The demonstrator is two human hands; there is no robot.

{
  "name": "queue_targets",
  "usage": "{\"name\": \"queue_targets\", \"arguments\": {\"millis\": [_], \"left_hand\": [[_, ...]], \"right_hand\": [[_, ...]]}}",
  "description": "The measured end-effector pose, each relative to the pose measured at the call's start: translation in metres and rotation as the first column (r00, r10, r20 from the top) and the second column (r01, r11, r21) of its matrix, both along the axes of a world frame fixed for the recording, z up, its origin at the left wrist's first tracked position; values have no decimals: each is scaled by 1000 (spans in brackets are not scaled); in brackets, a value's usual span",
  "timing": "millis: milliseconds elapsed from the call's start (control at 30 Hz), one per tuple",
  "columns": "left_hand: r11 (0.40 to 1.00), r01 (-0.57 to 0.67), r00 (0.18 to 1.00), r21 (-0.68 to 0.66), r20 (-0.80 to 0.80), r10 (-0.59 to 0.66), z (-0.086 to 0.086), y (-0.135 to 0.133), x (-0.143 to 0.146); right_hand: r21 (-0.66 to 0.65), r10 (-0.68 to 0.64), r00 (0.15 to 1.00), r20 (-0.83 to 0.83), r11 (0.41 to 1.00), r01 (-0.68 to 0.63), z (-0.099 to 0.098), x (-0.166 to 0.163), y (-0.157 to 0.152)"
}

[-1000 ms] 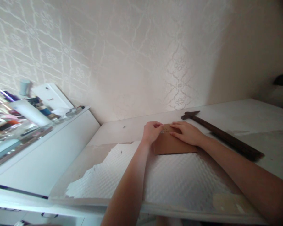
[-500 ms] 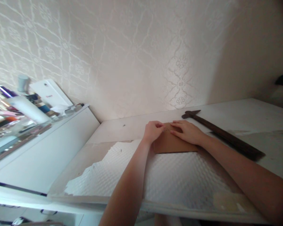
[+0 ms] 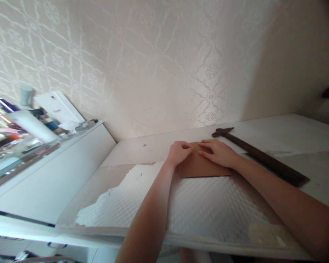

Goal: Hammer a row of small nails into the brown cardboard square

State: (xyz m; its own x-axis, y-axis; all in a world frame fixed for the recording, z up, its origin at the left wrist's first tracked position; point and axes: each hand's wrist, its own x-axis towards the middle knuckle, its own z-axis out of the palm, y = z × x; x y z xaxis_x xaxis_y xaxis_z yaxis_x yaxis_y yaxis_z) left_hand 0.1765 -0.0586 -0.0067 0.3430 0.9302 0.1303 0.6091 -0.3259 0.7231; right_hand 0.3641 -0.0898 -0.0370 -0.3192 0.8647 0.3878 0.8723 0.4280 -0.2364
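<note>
A flat brown board (image 3: 203, 168) lies on a white quilted sheet, with several tiny dark specks near its upper middle. On the board's left side rests my left hand (image 3: 178, 152), its thumb and forefinger pinched together close to those specks. Whatever sits between the fingertips is too small to make out. My right hand (image 3: 219, 153) lies over the board's right side, thumb and fingers apart, holding nothing. A dark hammer (image 3: 263, 155) lies beyond and to the right of my right hand, its head toward the wall.
The white quilted sheet (image 3: 208, 208) with a ragged left edge covers part of the tabletop (image 3: 142, 153). On the left stands a white cabinet (image 3: 57, 175) crowded with tubes, a white box (image 3: 60, 107) and other small items. A patterned wall (image 3: 153, 73) rises behind the table.
Both hands stay in almost the same places on the board. The view has shifted very slightly; nothing is plainly taken up or let go.
</note>
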Motion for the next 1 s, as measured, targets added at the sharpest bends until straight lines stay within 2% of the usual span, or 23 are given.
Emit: {"name": "queue_targets", "arguments": {"millis": [200, 267, 333, 400, 500, 567, 633, 700, 833, 1000], "left_hand": [[1000, 1, 1000, -16, 21, 0, 0, 0, 0], [1000, 3, 1000, -19, 26, -2, -1, 1, -1], [1000, 8, 999, -19, 33, -7, -3, 2, -1], [1000, 12, 999, -19, 33, -12, -4, 2, -1], [1000, 16, 999, -20, 31, -15, -5, 3, -1], [1000, 16, 999, -21, 37, -15, -5, 3, -1], [1000, 14, 999, -25, 47, -12, -5, 3, -1], [999, 13, 999, -29, 53, -11, -4, 2, -1], [999, 22, 998, -31, 52, -20, -1, 0, -1], [998, 23, 998, -51, 67, -20, -1, -1, -1]], "right_hand": [[45, -14, 1000, 4, 999, 13, 0, 1, 0], [97, -68, 997, 19, 993, 66, 5, 4, -2], [144, -193, 981, 22, 972, 188, 14, 9, -5], [157, -374, 927, 2, 916, 369, 25, 17, -10], [110, -607, 794, -3, 789, 604, 35, 32, -20], [40, -689, 725, 5, 724, 688, 35, 41, -24], [-39, -724, 690, 15, 689, 724, 30, 48, -25], [-87, -727, 686, 34, 682, 726, 22, 52, -23], [-85, -698, 711, 84, 706, 703, 11, 55, -15], [-78, -659, 743, 118, 739, 669, 10, 57, -10]]}}
